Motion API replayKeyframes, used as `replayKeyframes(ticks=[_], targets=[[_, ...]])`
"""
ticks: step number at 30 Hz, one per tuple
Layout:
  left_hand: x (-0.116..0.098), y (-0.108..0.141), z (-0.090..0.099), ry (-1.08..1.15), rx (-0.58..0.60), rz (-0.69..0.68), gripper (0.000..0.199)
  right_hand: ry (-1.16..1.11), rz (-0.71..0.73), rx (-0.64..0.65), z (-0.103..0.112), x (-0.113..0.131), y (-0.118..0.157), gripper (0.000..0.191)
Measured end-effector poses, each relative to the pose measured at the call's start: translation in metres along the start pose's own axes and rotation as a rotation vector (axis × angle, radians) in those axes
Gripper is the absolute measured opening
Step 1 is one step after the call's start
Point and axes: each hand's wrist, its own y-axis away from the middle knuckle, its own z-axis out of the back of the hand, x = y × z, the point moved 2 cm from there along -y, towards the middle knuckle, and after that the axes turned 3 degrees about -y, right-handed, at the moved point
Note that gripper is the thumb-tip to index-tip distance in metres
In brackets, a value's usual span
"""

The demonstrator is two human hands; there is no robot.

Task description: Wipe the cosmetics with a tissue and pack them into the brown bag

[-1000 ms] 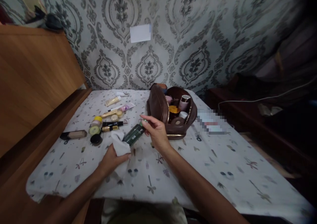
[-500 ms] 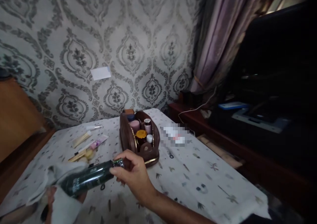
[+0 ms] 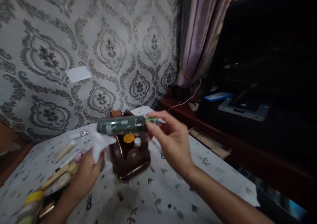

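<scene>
A dark green bottle (image 3: 122, 125) lies sideways in the air above a brown bag (image 3: 131, 163). My right hand (image 3: 172, 136) pinches the bottle's narrow end on the right. At the lower left of the bottle, my left hand (image 3: 88, 169) has its fingers closed on a white cloth (image 3: 100, 144), whose upper part reaches the bottle's wide end. The bag stands open on the patterned table cover; an orange-lidded jar (image 3: 129, 138) and a small white cap (image 3: 137, 142) show inside. The bottle hides the bag's back part.
Several tubes, including a cream one (image 3: 64, 151), lie at the left, with a yellow-banded item (image 3: 34, 197) nearer. Behind is a patterned wall with a white card (image 3: 78, 74). A large dark screen (image 3: 260, 52) and a reddish-brown ledge (image 3: 213, 125) stand at the right.
The bottle has risen and moved right with my right hand, from beside the bag to above it. My left hand and the cloth have also moved up and right. The camera view has shifted right.
</scene>
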Motion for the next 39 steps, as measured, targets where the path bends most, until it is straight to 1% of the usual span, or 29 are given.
replayKeyframes(ticks=[1, 2, 3, 4, 5, 6, 10, 12, 14, 16, 18, 21, 24, 26, 28, 31, 35, 39], targets=[[-0.011, -0.007, -0.003, -0.199, 0.098, -0.095, 0.038, 0.047, 0.048, -0.044, 0.006, 0.004, -0.01, 0.012], [-0.021, -0.011, -0.005, -0.416, 0.177, -0.179, 0.047, 0.094, 0.087, -0.068, 0.01, 0.006, -0.02, 0.013], [-0.027, -0.015, -0.007, -0.616, 0.245, -0.246, 0.059, 0.137, 0.119, -0.077, 0.014, 0.007, -0.028, 0.014], [-0.03, -0.016, -0.007, -0.774, 0.293, -0.299, 0.07, 0.174, 0.146, -0.07, 0.017, 0.007, -0.036, 0.015], [-0.03, -0.016, -0.007, -0.879, 0.312, -0.335, 0.077, 0.207, 0.168, -0.052, 0.019, 0.006, -0.044, 0.015], [-0.027, -0.015, -0.006, -0.93, 0.309, -0.368, 0.08, 0.234, 0.189, -0.027, 0.02, 0.003, -0.05, 0.015], [-0.001, -0.006, 0.001, -0.884, 0.241, -0.55, 0.078, 0.351, 0.272, 0.126, 0.015, -0.011, -0.075, 0.014], [0.007, -0.002, 0.003, -0.882, 0.262, -0.626, 0.087, 0.431, 0.31, 0.222, 0.007, -0.02, -0.085, 0.014], [0.006, -0.001, 0.003, -0.928, 0.307, -0.635, 0.099, 0.508, 0.343, 0.314, -0.002, -0.029, -0.094, 0.015], [0.002, -0.003, 0.001, -0.989, 0.356, -0.603, 0.105, 0.576, 0.367, 0.403, -0.011, -0.038, -0.101, 0.015], [0.0, -0.005, -0.003, -1.029, 0.392, -0.572, 0.105, 0.63, 0.384, 0.483, -0.02, -0.046, -0.106, 0.015], [0.006, -0.005, -0.006, -1.03, 0.367, -0.565, 0.104, 0.684, 0.391, 0.58, -0.029, -0.057, -0.114, 0.015], [0.016, -0.002, -0.006, -0.976, 0.322, -0.608, 0.104, 0.722, 0.363, 0.665, -0.036, -0.064, -0.12, 0.016], [0.018, -0.001, -0.007, -0.954, 0.304, -0.629, 0.104, 0.746, 0.333, 0.707, -0.041, -0.068, -0.124, 0.015], [0.016, 0.001, -0.009, -0.964, 0.284, -0.628, 0.103, 0.766, 0.305, 0.742, -0.046, -0.072, -0.125, 0.014], [0.009, 0.002, -0.013, -0.975, 0.26, -0.588, 0.099, 0.795, 0.275, 0.798, -0.055, -0.083, -0.125, 0.015], [0.01, 0.002, -0.013, -0.923, 0.287, -0.537, 0.099, 0.834, 0.217, 0.881, -0.068, -0.102, -0.123, 0.015], [0.016, 0.0, -0.011, -0.893, 0.308, -0.588, 0.105, 0.913, 0.107, 0.946, -0.081, -0.117, -0.122, 0.018]])
